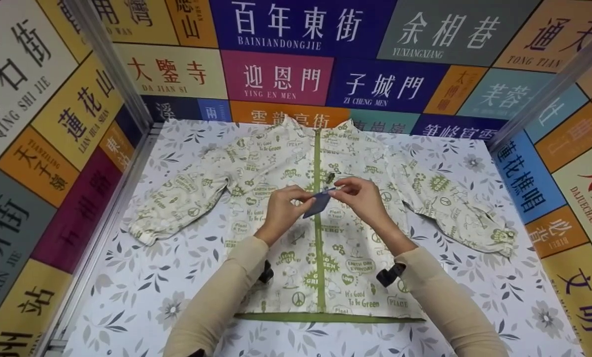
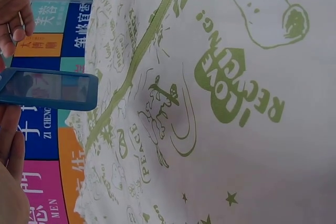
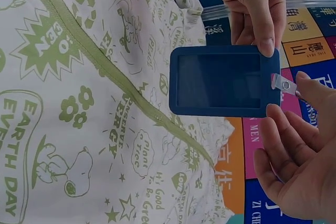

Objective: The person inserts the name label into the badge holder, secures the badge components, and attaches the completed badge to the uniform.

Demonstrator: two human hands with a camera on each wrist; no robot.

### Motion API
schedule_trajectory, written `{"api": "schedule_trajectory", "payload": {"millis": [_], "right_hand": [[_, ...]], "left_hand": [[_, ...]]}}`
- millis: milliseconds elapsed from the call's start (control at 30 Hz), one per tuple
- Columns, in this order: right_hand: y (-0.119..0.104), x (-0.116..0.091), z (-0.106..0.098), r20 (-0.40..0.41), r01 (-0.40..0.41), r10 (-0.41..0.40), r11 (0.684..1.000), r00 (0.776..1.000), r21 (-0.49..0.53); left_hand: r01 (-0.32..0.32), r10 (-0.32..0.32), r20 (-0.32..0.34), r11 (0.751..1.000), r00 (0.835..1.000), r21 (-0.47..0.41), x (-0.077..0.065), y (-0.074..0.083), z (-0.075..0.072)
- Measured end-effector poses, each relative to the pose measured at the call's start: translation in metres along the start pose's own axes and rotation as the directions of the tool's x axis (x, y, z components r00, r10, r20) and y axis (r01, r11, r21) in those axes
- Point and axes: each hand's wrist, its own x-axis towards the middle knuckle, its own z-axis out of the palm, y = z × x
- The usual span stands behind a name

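Observation:
A blue badge holder [image 1: 317, 205] with a clear window is held up over the front of a printed jacket [image 1: 276, 238]. My left hand [image 1: 292, 204] pinches it near its upper end, the thumb lying on the edge in the right wrist view. On the other side, my right hand [image 1: 359, 195] has its thumb and fingers at the short clear strap [image 3: 285, 84] fixed through the holder's slot. One right fingertip meets the holder's corner. The jacket is white with green prints, lies front up, and has a green zip [image 1: 318, 238] down its middle.
Both jacket sleeves [image 1: 176, 208] lie spread out sideways on a table [image 1: 142, 297] with a leaf-and-flower pattern. Panels with street names [image 1: 281, 77] stand behind and at both sides, with metal posts [image 1: 114, 59] at the corners.

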Motion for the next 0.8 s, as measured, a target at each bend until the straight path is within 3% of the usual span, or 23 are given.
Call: {"api": "schedule_trajectory", "payload": {"millis": [367,800], "right_hand": [[-0.005,0.007,0.002,-0.042,0.036,-0.037,0.999,0.998,-0.025],[-0.011,0.017,0.0,-0.016,-0.015,0.015,0.999,1.0,-0.039]], "left_hand": [[-0.04,0.04,0.001,0.999,0.999,0.032,-0.002,-0.002,0.003],[-0.058,0.058,0.0,0.996,0.998,0.074,-0.004,-0.002,0.004]]}}
